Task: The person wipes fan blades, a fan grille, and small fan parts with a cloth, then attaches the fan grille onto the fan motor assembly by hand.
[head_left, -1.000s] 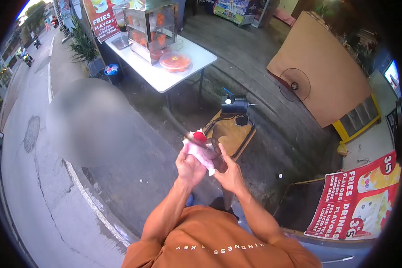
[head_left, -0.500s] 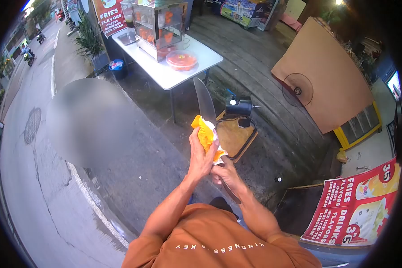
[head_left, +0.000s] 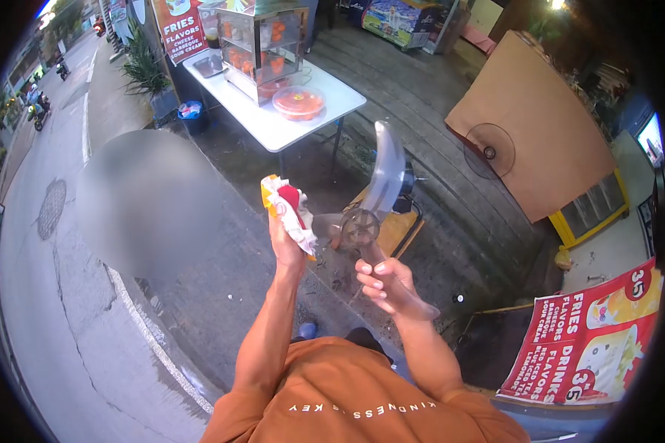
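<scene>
My right hand (head_left: 386, 284) is closed round one blade of a grey, see-through fan blade (head_left: 388, 173). Its round hub (head_left: 360, 227) faces me, with one blade pointing up and another to the left. My left hand (head_left: 288, 247) grips a bunched yellow, white and red cloth (head_left: 292, 210), just left of the hub and close to the left-hand blade. Whether cloth and blade touch I cannot tell. Behind the upright blade, a black fan motor (head_left: 406, 188) is partly hidden, by a chair with a wooden seat (head_left: 403, 232).
A white table (head_left: 273, 136) ahead carries a glass display case (head_left: 262, 48) and a round lidded container (head_left: 298, 102). A round fan grille (head_left: 489, 151) shows before a brown board (head_left: 539, 125). Banner (head_left: 580, 340) at right; road (head_left: 44, 295) at left, with a motorbike (head_left: 38, 111).
My hands have moved apart: the left went left with the cloth, off the blade it was wrapped round. The right has turned the fan blade, so its hub now shows.
</scene>
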A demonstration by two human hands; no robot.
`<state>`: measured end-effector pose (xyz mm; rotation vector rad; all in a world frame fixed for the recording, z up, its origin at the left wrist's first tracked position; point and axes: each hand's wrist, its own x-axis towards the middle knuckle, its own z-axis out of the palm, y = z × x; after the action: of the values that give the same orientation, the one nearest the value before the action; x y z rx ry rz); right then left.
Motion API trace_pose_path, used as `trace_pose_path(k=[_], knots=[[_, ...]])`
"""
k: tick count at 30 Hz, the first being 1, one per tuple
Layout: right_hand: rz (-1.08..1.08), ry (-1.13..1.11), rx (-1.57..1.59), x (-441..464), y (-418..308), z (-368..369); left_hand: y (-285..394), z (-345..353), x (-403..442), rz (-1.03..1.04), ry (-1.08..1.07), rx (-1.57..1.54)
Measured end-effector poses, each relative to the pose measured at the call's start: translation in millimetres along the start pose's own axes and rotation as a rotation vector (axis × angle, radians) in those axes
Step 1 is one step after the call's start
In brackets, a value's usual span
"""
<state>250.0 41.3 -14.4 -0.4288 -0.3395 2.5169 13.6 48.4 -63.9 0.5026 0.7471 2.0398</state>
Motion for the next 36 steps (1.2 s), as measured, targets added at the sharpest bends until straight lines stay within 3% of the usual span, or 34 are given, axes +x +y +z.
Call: trace_pose_path(k=[2, 6, 10, 11, 14, 18, 19, 22, 23, 26, 29, 33, 36], knots=[[0.031, -0.065, 0.086, -4, -1, 9, 21, 30, -10, 0.130, -0.029, 0.282], [0.103, -0.104, 0.122, -2, 5, 0, 37, 72, -31, 0.616, -0.399, 1.427], [0.091, -0.115, 0.128, -6, 5, 0, 45, 63, -20, 0.375, -0.583, 1.172], [0.105, -0.142, 0.154, -9, 6, 4, 46, 59, -15, 0.404, -0.560, 1.150], [0.153, -0.166, 0.273, -8, 11, -7, 40, 50, -16, 0.214, -0.467, 1.119], [0.155, -0.276, 0.237, -7, 11, -7, 28, 37, -1, 0.103, -0.010, 0.429], [0.159, -0.284, 0.238, -9, 11, -6, 38, 37, -3, 0.102, -0.024, 0.518], [0.148, -0.258, 0.191, -13, 10, 1, 49, 39, -12, 0.448, -0.455, 1.064], [0.123, -0.215, 0.143, -16, 11, 3, 52, 38, -18, 0.419, -0.620, 1.390], [0.121, -0.197, 0.109, -19, 5, 3, 71, 33, -8, 0.126, -0.776, 1.451], [0.102, -0.233, 0.127, -27, -3, -4, 86, 11, 2, -0.104, -0.710, 1.409], [0.134, -0.255, 0.135, -34, -9, -4, 76, -24, -8, -0.429, -0.505, 0.864], [0.125, -0.254, 0.137, -33, -6, -1, 73, -43, -13, -0.491, -0.414, 0.620]])
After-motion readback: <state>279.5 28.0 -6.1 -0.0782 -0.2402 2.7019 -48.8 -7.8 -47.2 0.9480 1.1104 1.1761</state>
